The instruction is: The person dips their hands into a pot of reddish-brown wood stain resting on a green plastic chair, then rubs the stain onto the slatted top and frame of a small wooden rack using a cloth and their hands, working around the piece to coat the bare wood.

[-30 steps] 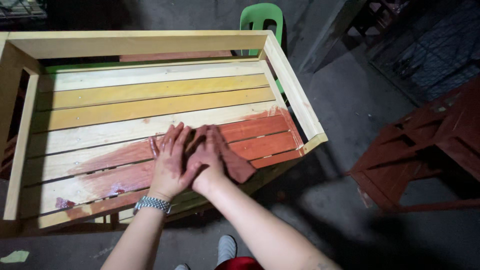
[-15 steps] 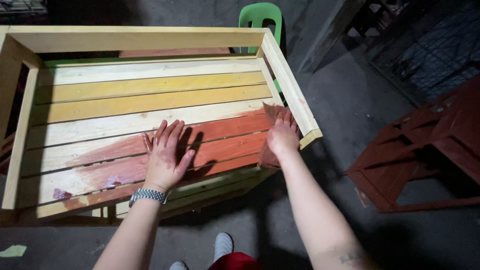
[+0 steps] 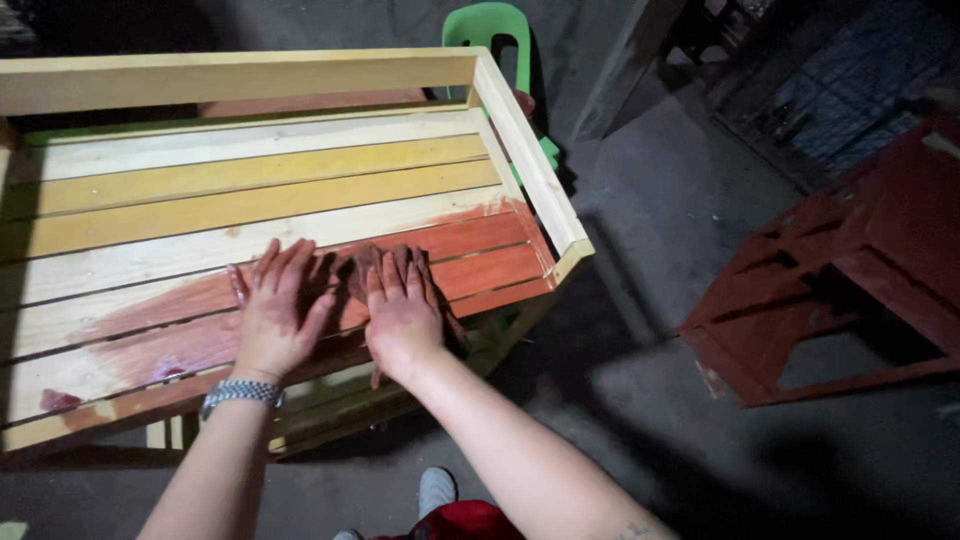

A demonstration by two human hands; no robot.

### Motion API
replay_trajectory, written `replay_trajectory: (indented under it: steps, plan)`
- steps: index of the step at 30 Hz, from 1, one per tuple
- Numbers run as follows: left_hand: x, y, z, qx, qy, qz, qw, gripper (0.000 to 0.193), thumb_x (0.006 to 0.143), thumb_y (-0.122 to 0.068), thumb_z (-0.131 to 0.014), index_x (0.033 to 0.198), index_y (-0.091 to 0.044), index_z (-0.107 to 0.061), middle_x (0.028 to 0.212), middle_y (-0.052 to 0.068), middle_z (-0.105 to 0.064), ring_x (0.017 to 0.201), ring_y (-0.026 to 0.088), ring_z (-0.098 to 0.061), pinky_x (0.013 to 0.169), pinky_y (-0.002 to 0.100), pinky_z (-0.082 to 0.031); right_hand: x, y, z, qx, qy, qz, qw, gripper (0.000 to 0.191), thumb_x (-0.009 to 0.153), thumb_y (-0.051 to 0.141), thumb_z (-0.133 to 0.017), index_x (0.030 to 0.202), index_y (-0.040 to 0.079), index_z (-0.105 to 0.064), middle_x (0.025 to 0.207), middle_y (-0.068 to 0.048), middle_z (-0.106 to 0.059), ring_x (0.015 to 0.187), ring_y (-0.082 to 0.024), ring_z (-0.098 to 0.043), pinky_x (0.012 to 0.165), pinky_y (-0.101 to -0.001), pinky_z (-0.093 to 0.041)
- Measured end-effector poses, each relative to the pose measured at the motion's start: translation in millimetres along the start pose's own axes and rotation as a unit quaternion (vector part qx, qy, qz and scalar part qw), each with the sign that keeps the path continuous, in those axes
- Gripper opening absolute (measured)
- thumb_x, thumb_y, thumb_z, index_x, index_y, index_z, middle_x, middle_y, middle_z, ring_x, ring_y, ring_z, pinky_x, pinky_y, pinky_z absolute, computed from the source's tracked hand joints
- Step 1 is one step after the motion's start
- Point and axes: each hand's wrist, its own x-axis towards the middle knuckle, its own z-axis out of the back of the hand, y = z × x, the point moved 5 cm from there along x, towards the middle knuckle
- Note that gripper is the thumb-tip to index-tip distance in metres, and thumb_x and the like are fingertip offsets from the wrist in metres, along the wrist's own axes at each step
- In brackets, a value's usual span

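A reddish-brown rag (image 3: pixel 385 262) is pressed flat under the right hand (image 3: pixel 402 318) at the centre of the frame, on the stained slats of a wooden bench frame (image 3: pixel 300 190). Only the rag's upper edge is seen, poking out beyond the fingers (image 3: pixel 392 285), which are held straight and close together on top of it. The left hand (image 3: pixel 272 320) is laid just beside it on the same slats, its fingers spread and flat, nothing pinched. A metal wristwatch (image 3: pixel 242 393) is worn on the left wrist. A red-painted wooden piece (image 3: pixel 850 270) is seen on the floor at the right, a green plastic chair (image 3: pixel 495 30) at the top.
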Motion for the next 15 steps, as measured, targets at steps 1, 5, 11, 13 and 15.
replay_trajectory:
  steps: [1, 5, 11, 13, 15]
  plan:
    - [-0.1, 1.2, -1.4, 0.019, 0.001, 0.011, 1.000, 0.070, 0.097, -0.047, -0.058, 0.157, -0.013, -0.043, 0.157, 0.014, -0.045, 0.156, 0.036, -0.027, 0.126, 0.059, -0.010, -1.9, -7.8, 1.0, 0.021, 0.001, 0.009, 1.000, 0.097, 0.061, 0.040, -0.074, 0.143, -0.004, -0.046, 0.152, -0.030, -0.044, 0.143, -0.046, -0.038, 0.116, -0.0544, -0.028]
    - [-1.0, 4.8, -3.8, 0.069, 0.018, 0.020, 0.997, 0.068, 0.093, -0.045, -0.061, 0.153, -0.015, -0.047, 0.154, 0.011, -0.050, 0.154, 0.034, -0.031, 0.124, 0.066, -0.002, -37.8, -82.8, -26.3, 0.175, 0.222, -0.186, 0.941, 0.062, 0.095, 0.021, -0.059, 0.156, 0.018, -0.049, 0.146, -0.015, -0.057, 0.138, -0.034, -0.054, 0.114, -0.0459, -0.045]
    - [-0.8, 5.0, -5.8, 0.083, 0.021, 0.024, 0.996, 0.070, 0.095, -0.049, -0.060, 0.154, -0.015, -0.047, 0.155, 0.011, -0.049, 0.155, 0.033, -0.029, 0.123, 0.067, -0.001, -57.0, -156.6, -11.0, -0.036, 0.121, -0.182, 0.975, 0.095, 0.072, 0.032, -0.080, 0.151, 0.004, -0.035, 0.161, -0.022, -0.022, 0.140, -0.046, -0.033, 0.112, -0.0519, -0.041]
    - [0.1, 4.1, -7.7, 0.095, 0.029, 0.018, 0.995, 0.072, 0.093, -0.051, -0.060, 0.154, -0.015, -0.047, 0.155, 0.011, -0.049, 0.155, 0.033, -0.028, 0.123, 0.067, -0.001, -68.0, -158.8, -12.7, -0.013, 0.209, -0.232, 0.950, 0.108, 0.068, 0.037, -0.083, 0.155, 0.006, -0.026, 0.163, -0.018, -0.016, 0.143, -0.045, -0.026, 0.111, -0.0535, -0.039]
    - [1.7, 3.6, -8.1, 0.105, 0.025, 0.011, 0.994, 0.073, 0.093, -0.053, -0.061, 0.154, -0.015, -0.047, 0.155, 0.012, -0.049, 0.154, 0.034, -0.027, 0.122, 0.067, -0.001, -75.9, -157.3, -2.3, 0.009, 0.190, -0.242, 0.952, 0.098, 0.078, 0.033, -0.077, 0.157, 0.007, -0.025, 0.166, -0.018, -0.016, 0.144, -0.043, -0.029, 0.107, -0.0558, -0.041]
